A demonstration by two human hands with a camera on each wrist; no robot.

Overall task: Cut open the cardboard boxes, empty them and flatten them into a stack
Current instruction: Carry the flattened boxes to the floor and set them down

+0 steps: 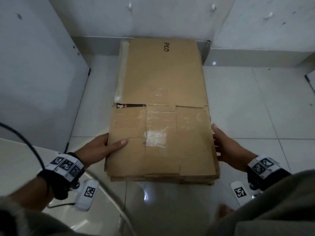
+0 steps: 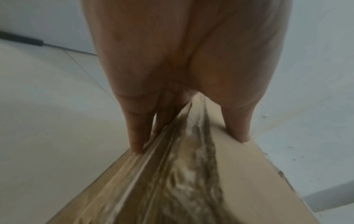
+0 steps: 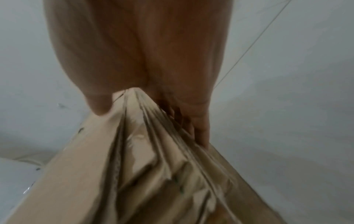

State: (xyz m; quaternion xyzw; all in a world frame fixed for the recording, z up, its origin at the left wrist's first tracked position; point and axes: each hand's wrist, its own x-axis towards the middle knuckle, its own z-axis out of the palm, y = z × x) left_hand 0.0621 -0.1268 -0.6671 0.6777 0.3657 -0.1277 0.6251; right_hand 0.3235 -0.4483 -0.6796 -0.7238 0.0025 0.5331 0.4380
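Note:
A stack of flattened brown cardboard boxes (image 1: 162,108) is held above the tiled floor, its far end toward the wall. The top sheet bears tape remnants and the print "PICO". My left hand (image 1: 105,147) grips the stack's left edge, thumb on top and fingers underneath. My right hand (image 1: 223,147) grips the right edge the same way. In the left wrist view the layered cardboard edge (image 2: 182,174) runs between the thumb and the fingers (image 2: 137,136). The right wrist view shows the stack's crumpled layers (image 3: 153,159) pinched between thumb and fingers (image 3: 199,131).
White tiled floor (image 1: 247,103) lies below, with grey walls (image 1: 162,17) close behind and at both sides. A pale rounded surface (image 1: 102,210) and a black cable (image 1: 32,145) sit at lower left.

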